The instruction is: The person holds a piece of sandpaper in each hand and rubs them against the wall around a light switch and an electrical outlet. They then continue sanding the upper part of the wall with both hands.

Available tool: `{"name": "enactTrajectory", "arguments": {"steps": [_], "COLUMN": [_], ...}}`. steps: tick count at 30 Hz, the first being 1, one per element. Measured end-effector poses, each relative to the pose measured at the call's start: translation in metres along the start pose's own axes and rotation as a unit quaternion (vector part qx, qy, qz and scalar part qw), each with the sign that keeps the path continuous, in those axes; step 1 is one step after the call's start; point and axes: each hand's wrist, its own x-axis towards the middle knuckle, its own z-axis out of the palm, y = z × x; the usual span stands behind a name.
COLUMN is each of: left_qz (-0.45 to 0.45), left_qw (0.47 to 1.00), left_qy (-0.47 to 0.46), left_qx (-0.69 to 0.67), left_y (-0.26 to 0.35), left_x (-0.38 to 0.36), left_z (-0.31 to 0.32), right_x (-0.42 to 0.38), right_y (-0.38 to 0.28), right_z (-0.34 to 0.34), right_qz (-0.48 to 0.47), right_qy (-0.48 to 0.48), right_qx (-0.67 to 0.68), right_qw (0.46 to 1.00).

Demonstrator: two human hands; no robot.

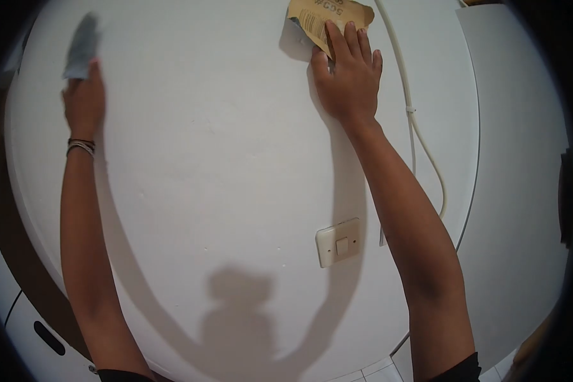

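Observation:
High on the white wall [191, 140], my right hand [350, 83] lies with its fingers spread over a sheet of sandpaper [309, 22]. The sheet's brown printed back faces me; its left edge curls away and shows a grey side. My left hand [84, 105], with bands around the wrist, is closed on a limp-looking grey piece [83, 48] at the upper left. Motion smears that piece, and I cannot tell what it is.
A light switch [337, 243] sits on the wall below my right hand. To the right, a cream cable [404, 83] runs down and loops behind my right forearm. Small marks dot the wall, and my shadow falls on it. Floor tiles [382, 370] show at the bottom.

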Motion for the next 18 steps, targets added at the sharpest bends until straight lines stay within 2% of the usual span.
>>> {"name": "enactTrajectory", "arguments": {"steps": [1, 2, 4, 5, 6, 7, 8, 10, 11, 12, 13, 14, 16, 18], "left_qz": [-0.004, -0.006, -0.082, -0.017, 0.05, 0.22, 0.223, 0.253, 0.204, 0.113, 0.002, 0.008, -0.068, -0.023], "left_qw": [0.978, 0.977, 0.993, 0.975, 0.974, 0.936, 0.935, 0.946, 0.957, 0.967, 0.995, 0.997, 0.991, 0.982], "left_qy": [0.207, 0.21, 0.076, 0.112, 0.133, 0.206, 0.209, 0.075, 0.075, 0.077, 0.044, 0.08, 0.103, 0.079], "left_qx": [-0.03, -0.032, -0.03, -0.191, -0.178, -0.18, -0.179, -0.187, -0.192, -0.214, -0.091, -0.012, -0.053, -0.169], "left_y": [-0.024, -0.018, 0.012, 0.043, 0.079, 0.09, 0.087, 0.071, 0.057, 0.046, 0.023, -0.008, -0.01, 0.015], "left_x": [0.016, 0.016, -0.006, -0.031, -0.058, -0.072, -0.066, -0.06, -0.044, -0.035, -0.011, 0.004, -0.005, -0.029], "left_z": [0.03, 0.024, 0.005, -0.005, -0.018, -0.012, -0.017, -0.026, -0.021, -0.022, -0.012, 0.003, -0.002, -0.009], "right_x": [0.001, 0.002, 0.003, 0.002, 0.002, 0.002, 0.003, 0.0, 0.003, 0.005, 0.003, 0.003, 0.005, 0.002], "right_y": [0.0, 0.0, 0.0, 0.0, 0.0, 0.0, 0.001, 0.002, 0.004, 0.004, 0.003, 0.002, 0.002, -0.001], "right_z": [0.0, 0.0, -0.001, -0.001, -0.002, -0.002, -0.002, -0.002, -0.002, -0.002, -0.003, -0.004, -0.005, -0.004], "right_qz": [0.002, 0.004, 0.0, 0.0, -0.003, -0.003, -0.001, -0.003, -0.002, -0.003, 0.0, 0.0, 0.0, 0.001], "right_qy": [-0.002, -0.003, 0.0, -0.002, -0.002, -0.005, -0.008, -0.017, -0.013, -0.009, -0.014, -0.017, -0.009, -0.013], "right_qx": [0.007, 0.014, 0.016, 0.018, 0.019, 0.015, 0.011, 0.013, 0.01, 0.008, 0.002, -0.004, -0.004, 0.0], "right_qw": [1.0, 1.0, 1.0, 1.0, 1.0, 1.0, 1.0, 1.0, 1.0, 1.0, 1.0, 1.0, 1.0, 1.0]}}
